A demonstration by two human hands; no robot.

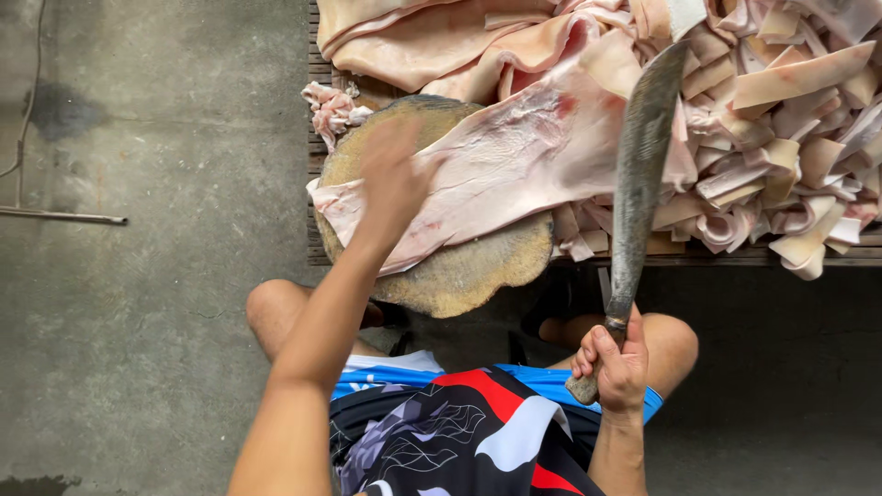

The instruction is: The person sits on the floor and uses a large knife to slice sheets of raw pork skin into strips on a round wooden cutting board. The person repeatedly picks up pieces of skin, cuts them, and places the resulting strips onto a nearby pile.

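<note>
A large sheet of pale pink pork skin (514, 165) lies across a round wooden chopping block (459, 276). My left hand (390, 179) is blurred, fingers spread, over the left part of the sheet; whether it touches the skin I cannot tell. My right hand (614, 363) grips the wooden handle of a long dark cleaver (638, 174). The blade points up and away from me, raised over the right end of the sheet.
Several cut strips of pork skin (790, 119) are heaped on the low wooden platform (726, 257) at right. Uncut slabs (441, 37) lie at the back. A small pile of scraps (331, 108) sits by the block. Concrete floor (138, 276) lies at left, with a metal rod (64, 217) on it.
</note>
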